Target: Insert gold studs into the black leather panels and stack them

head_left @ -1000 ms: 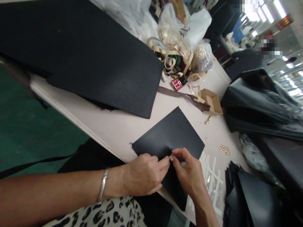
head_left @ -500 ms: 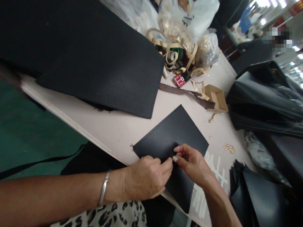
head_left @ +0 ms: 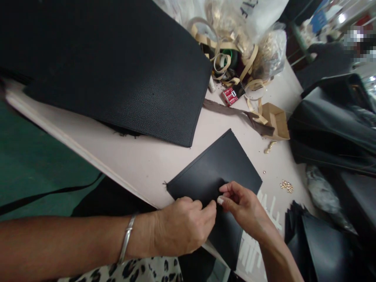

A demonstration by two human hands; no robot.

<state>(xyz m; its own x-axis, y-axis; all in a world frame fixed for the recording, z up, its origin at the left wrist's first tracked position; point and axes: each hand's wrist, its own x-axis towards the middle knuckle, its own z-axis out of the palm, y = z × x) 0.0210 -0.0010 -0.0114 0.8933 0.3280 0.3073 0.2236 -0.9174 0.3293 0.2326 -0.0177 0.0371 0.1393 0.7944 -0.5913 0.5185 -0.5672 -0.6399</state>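
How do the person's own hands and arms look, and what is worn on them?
The left hand and right hand are bare, as are the visible forearms. A narrow silver bracelet circles the left wrist; none shows on the right.

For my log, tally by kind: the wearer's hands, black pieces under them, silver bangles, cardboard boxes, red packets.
Left hand and right hand: 2
Black piece: 1
Silver bangle: 1
Cardboard box: 1
Red packet: 1
Total: 6

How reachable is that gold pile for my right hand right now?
Likely yes: nothing tall seems to stand between the right hand and the gold pile, just black panel, white strips and tabletop.
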